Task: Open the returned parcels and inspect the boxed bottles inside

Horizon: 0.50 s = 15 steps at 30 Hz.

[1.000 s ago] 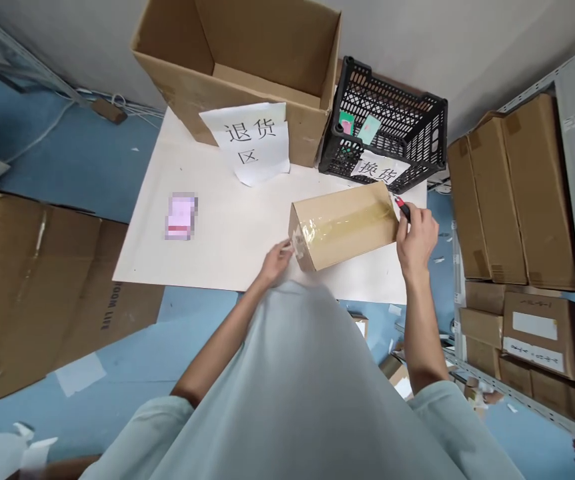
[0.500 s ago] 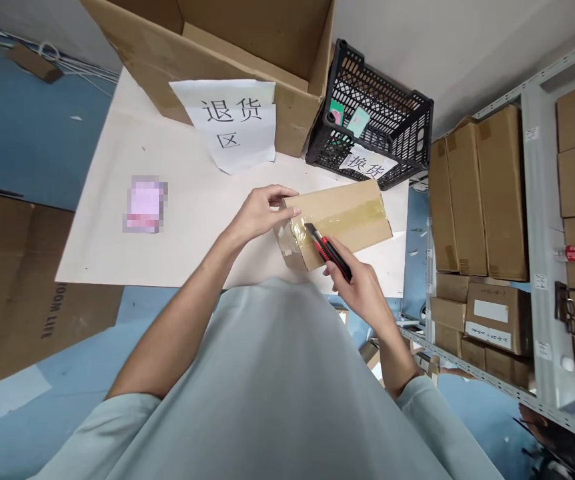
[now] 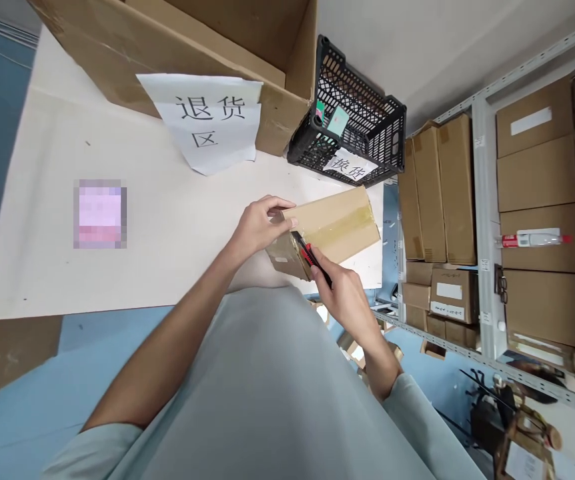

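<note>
A small cardboard box (image 3: 340, 217) lies tilted at the front right of the white table, with clear yellowish tape along its top. My left hand (image 3: 262, 223) grips its left end, thumb on the top face and fingers over the far edge. My right hand (image 3: 340, 283) is closed around a black and red box cutter (image 3: 312, 257). The cutter's tip rests at the taped left edge of the box, close to my left thumb. The inside of the box is hidden.
Behind stand a large open carton (image 3: 192, 53) with a paper sign (image 3: 212, 120) and a black plastic crate (image 3: 352, 113) holding small green packets. A blurred pink item (image 3: 100, 213) lies on the table (image 3: 167, 267) at left. Shelves with boxes (image 3: 452, 193) rise at right.
My right hand has moved the box cutter left and slightly down, onto the box's left edge. My left hand still holds the box. The whole view has shifted to the right.
</note>
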Available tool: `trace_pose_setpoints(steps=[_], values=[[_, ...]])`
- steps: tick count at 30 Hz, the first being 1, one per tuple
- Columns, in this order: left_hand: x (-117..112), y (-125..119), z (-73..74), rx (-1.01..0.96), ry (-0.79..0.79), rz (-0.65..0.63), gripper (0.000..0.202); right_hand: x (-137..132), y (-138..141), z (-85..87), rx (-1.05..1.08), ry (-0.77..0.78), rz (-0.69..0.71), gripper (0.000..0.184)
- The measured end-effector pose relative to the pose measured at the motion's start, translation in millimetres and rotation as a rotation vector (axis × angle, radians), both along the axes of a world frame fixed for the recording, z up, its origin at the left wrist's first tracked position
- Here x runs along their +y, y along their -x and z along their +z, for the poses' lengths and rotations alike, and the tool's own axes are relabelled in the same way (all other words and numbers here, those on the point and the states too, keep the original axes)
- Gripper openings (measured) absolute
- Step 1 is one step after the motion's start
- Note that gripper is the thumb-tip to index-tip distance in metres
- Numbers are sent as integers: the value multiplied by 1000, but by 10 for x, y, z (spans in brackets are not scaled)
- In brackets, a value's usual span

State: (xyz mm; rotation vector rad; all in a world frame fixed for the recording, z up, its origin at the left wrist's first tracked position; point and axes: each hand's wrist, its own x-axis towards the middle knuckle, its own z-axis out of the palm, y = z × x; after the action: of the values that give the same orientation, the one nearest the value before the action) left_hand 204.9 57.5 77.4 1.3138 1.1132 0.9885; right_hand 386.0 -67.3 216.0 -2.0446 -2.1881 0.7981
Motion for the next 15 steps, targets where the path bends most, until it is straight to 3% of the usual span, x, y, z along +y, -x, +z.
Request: trace_pose_setpoints(steps=[7, 15], values=[[15, 42, 90, 4, 25, -36, 34, -1, 241, 149, -235, 94, 23, 55], [35, 27, 80, 15, 74, -24, 31, 78, 557, 246, -593, 295, 69, 63]])
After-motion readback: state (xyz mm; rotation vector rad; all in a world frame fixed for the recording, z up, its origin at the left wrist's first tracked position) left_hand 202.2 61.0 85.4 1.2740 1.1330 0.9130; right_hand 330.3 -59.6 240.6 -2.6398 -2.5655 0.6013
